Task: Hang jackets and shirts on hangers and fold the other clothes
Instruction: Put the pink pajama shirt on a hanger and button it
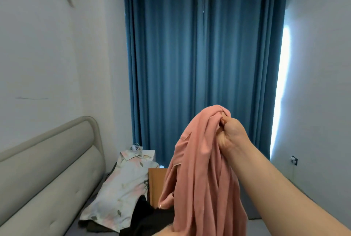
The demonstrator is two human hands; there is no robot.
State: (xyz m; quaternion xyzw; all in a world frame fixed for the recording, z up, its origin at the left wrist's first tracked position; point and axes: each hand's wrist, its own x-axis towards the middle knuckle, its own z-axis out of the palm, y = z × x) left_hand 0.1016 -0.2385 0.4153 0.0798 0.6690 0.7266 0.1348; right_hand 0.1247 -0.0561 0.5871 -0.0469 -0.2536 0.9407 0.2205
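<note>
My right hand [230, 135] is raised in front of the curtain, pinching the bunched top of a pink garment [201, 178] that hangs down in long folds. Most of my left hand [161, 206] is hidden inside the garment's lower left fold. Only a fingertip shows there, gripping the cloth. A pale floral collared shirt [121, 188] lies spread on the bed to the left. A black garment [146, 216] is crumpled beside it, under the pink one. No hanger is in view.
A beige padded headboard [47, 169] runs along the left wall. An orange-brown board [154, 182] stands at the bed's far side, with a white nightstand [150, 154] behind it. Blue curtains [199, 64] cover the window. A wall socket [294, 160] sits on the right.
</note>
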